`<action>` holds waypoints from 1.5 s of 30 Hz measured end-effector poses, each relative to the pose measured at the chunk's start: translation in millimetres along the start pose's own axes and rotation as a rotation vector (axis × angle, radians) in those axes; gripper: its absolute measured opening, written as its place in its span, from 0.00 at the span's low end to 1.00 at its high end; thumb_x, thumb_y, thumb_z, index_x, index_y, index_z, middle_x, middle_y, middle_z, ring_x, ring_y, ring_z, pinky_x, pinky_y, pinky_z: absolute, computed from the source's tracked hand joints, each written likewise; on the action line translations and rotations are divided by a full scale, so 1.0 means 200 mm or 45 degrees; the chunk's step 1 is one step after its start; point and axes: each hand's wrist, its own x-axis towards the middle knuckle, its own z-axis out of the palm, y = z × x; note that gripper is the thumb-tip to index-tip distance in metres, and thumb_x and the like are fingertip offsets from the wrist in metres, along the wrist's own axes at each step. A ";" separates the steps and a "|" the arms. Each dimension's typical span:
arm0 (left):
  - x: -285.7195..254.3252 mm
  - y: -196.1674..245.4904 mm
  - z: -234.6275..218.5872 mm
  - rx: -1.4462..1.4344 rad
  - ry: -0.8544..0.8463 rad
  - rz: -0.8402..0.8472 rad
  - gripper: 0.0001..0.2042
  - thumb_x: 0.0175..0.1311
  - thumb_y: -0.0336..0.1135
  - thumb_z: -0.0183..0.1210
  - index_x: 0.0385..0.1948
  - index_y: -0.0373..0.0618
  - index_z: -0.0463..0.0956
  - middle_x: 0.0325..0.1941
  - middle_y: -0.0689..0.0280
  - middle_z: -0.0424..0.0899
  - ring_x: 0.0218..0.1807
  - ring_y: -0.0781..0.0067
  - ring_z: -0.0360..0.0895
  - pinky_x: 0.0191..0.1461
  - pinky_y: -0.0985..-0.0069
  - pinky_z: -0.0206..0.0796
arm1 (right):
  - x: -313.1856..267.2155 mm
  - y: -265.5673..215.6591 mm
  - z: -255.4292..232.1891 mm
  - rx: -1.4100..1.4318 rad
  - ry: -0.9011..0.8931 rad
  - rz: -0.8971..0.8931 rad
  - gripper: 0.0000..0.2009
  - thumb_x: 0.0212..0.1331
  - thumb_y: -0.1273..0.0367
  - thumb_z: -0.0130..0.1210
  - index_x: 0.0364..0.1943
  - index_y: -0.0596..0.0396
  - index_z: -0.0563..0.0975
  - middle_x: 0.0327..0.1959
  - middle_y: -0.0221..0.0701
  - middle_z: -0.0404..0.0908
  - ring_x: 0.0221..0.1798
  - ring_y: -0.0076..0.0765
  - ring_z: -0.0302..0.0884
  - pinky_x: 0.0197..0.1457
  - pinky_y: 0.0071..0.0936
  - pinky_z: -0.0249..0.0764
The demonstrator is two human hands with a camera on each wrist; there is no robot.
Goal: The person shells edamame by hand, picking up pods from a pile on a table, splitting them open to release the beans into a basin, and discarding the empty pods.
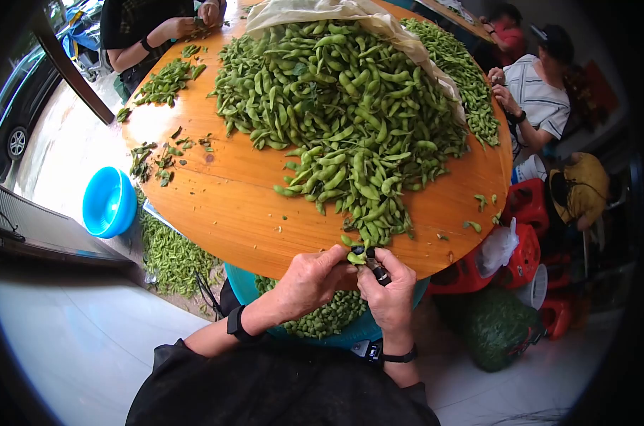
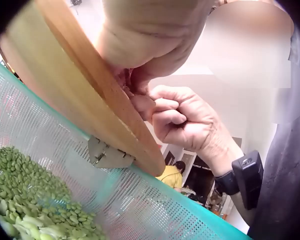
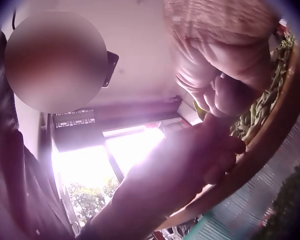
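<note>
Over the table's front edge, my left hand [image 1: 309, 284] pinches a green edamame pod [image 1: 356, 258] between thumb and fingers. My right hand [image 1: 391, 290] holds a small black tool [image 1: 378, 271] with a shiny band, its tip right at the pod. In the left wrist view the right hand [image 2: 187, 120] has its fingers curled, the tool hidden. A big heap of edamame pods [image 1: 350, 113] lies just beyond both hands on the round wooden table [image 1: 229, 206]. Below them stands a teal perforated basket [image 2: 155, 200] containing shelled green beans [image 2: 35, 185].
A pale cloth [image 1: 378, 21] lies along the heap's far side. Other people sit around the table, one a person in a striped shirt [image 1: 538, 92]. Leafy scraps [image 1: 151, 163] lie at the left. A blue basin [image 1: 109, 202], floor pods [image 1: 169, 252] and red stools [image 1: 524, 255] surround the table.
</note>
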 end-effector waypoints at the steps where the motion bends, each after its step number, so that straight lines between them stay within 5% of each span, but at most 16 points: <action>1: 0.00 -0.01 0.02 0.114 0.032 0.049 0.11 0.63 0.22 0.59 0.46 0.37 0.73 0.24 0.54 0.81 0.29 0.56 0.85 0.30 0.70 0.74 | 0.00 -0.01 0.00 -0.025 0.052 0.030 0.07 0.56 0.77 0.60 0.40 0.61 0.80 0.25 0.22 0.78 0.27 0.12 0.70 0.29 0.16 0.67; 2: 0.00 -0.02 0.04 0.107 0.087 0.105 0.10 0.63 0.21 0.57 0.45 0.38 0.72 0.23 0.54 0.80 0.28 0.50 0.83 0.28 0.69 0.73 | -0.01 -0.03 0.01 -0.025 0.052 0.031 0.07 0.56 0.77 0.60 0.40 0.61 0.80 0.25 0.22 0.78 0.27 0.12 0.70 0.29 0.16 0.67; 7: 0.01 -0.03 0.03 0.092 0.043 -0.056 0.04 0.68 0.25 0.54 0.40 0.37 0.69 0.26 0.54 0.80 0.26 0.53 0.81 0.26 0.66 0.71 | -0.01 -0.02 0.06 -0.248 0.182 -0.338 0.06 0.55 0.78 0.61 0.37 0.61 0.79 0.25 0.25 0.79 0.26 0.15 0.71 0.29 0.18 0.68; 9: 0.03 -0.02 -0.02 -0.027 -0.023 -0.158 0.05 0.71 0.28 0.53 0.39 0.38 0.68 0.29 0.54 0.80 0.26 0.54 0.81 0.25 0.65 0.70 | -0.01 -0.05 0.03 -0.161 0.117 -0.111 0.06 0.54 0.77 0.61 0.36 0.61 0.79 0.25 0.28 0.79 0.26 0.18 0.73 0.30 0.19 0.70; 11: 0.06 0.02 -0.08 -0.758 -0.217 -0.629 0.10 0.78 0.36 0.47 0.40 0.39 0.72 0.29 0.65 0.82 0.26 0.74 0.79 0.30 0.76 0.72 | 0.01 -0.07 0.01 -0.177 0.062 -0.065 0.06 0.54 0.76 0.61 0.35 0.61 0.78 0.26 0.29 0.80 0.27 0.19 0.74 0.31 0.21 0.71; 12: 0.06 0.01 -0.09 -0.986 -0.268 -0.681 0.13 0.79 0.40 0.44 0.41 0.40 0.72 0.34 0.68 0.82 0.30 0.81 0.78 0.34 0.81 0.74 | 0.02 -0.08 0.02 -0.300 0.099 -0.246 0.07 0.53 0.76 0.61 0.36 0.61 0.78 0.27 0.32 0.80 0.27 0.28 0.78 0.32 0.27 0.73; 15: 0.06 -0.02 -0.11 -0.901 -0.427 -0.611 0.11 0.79 0.38 0.45 0.44 0.39 0.71 0.38 0.66 0.80 0.35 0.83 0.77 0.39 0.82 0.74 | 0.01 -0.02 0.03 -0.507 0.169 -0.442 0.08 0.52 0.77 0.61 0.37 0.62 0.78 0.28 0.36 0.79 0.28 0.39 0.80 0.33 0.32 0.74; 17: 0.03 -0.02 -0.06 -0.984 -0.336 -0.649 0.10 0.78 0.36 0.45 0.46 0.39 0.71 0.40 0.67 0.79 0.37 0.84 0.76 0.41 0.82 0.73 | -0.01 -0.03 0.03 -0.491 0.166 -0.421 0.10 0.50 0.77 0.60 0.38 0.61 0.77 0.29 0.39 0.78 0.30 0.47 0.79 0.34 0.35 0.75; 23: -0.02 0.03 -0.06 -0.952 -0.259 -0.587 0.12 0.72 0.23 0.44 0.53 0.39 0.70 0.41 0.69 0.80 0.40 0.81 0.76 0.48 0.79 0.73 | -0.04 -0.08 -0.01 -0.406 0.178 -0.342 0.07 0.50 0.79 0.61 0.35 0.61 0.78 0.26 0.33 0.77 0.26 0.30 0.76 0.32 0.26 0.71; 26: -0.04 0.08 -0.15 -0.318 -0.670 -0.252 0.19 0.68 0.28 0.59 0.59 0.40 0.70 0.39 0.61 0.87 0.41 0.70 0.84 0.47 0.73 0.75 | -0.07 -0.06 -0.16 -0.345 0.014 -0.217 0.08 0.48 0.81 0.59 0.34 0.62 0.77 0.24 0.31 0.74 0.25 0.26 0.73 0.30 0.23 0.68; 29: -0.06 0.13 -0.16 -0.219 -0.579 -0.251 0.20 0.65 0.33 0.64 0.57 0.41 0.73 0.38 0.61 0.87 0.43 0.69 0.85 0.47 0.71 0.76 | -0.10 -0.08 -0.24 -0.420 -0.155 -0.410 0.10 0.44 0.81 0.60 0.34 0.64 0.77 0.25 0.33 0.74 0.25 0.32 0.75 0.31 0.25 0.70; 35: -0.06 0.08 -0.01 -0.375 -0.271 -0.116 0.11 0.67 0.30 0.61 0.49 0.39 0.77 0.34 0.67 0.85 0.37 0.77 0.83 0.42 0.77 0.75 | -0.12 -0.07 -0.25 -0.463 -0.180 -0.435 0.11 0.43 0.81 0.61 0.34 0.65 0.77 0.26 0.36 0.75 0.27 0.37 0.78 0.32 0.28 0.71; 38: -0.06 0.08 0.03 -0.695 -0.277 -0.543 0.06 0.71 0.31 0.58 0.42 0.37 0.76 0.30 0.69 0.82 0.31 0.82 0.78 0.35 0.82 0.71 | -0.10 -0.04 -0.19 -0.474 -0.070 -0.482 0.11 0.44 0.81 0.60 0.35 0.64 0.77 0.26 0.37 0.75 0.28 0.41 0.78 0.32 0.30 0.73; 41: -0.05 0.06 0.05 -1.019 -0.175 -0.536 0.07 0.71 0.31 0.58 0.43 0.37 0.76 0.29 0.68 0.81 0.30 0.82 0.77 0.34 0.82 0.71 | -0.08 -0.04 -0.16 -0.489 -0.009 -0.517 0.11 0.46 0.80 0.58 0.36 0.63 0.77 0.27 0.39 0.76 0.28 0.45 0.78 0.33 0.33 0.74; 45: -0.05 0.06 0.03 -0.891 -0.161 -0.585 0.07 0.70 0.30 0.58 0.44 0.37 0.77 0.30 0.67 0.81 0.30 0.82 0.77 0.33 0.82 0.71 | -0.06 -0.02 -0.13 -0.542 0.007 -0.562 0.15 0.47 0.79 0.59 0.42 0.63 0.76 0.30 0.39 0.77 0.29 0.44 0.80 0.34 0.34 0.75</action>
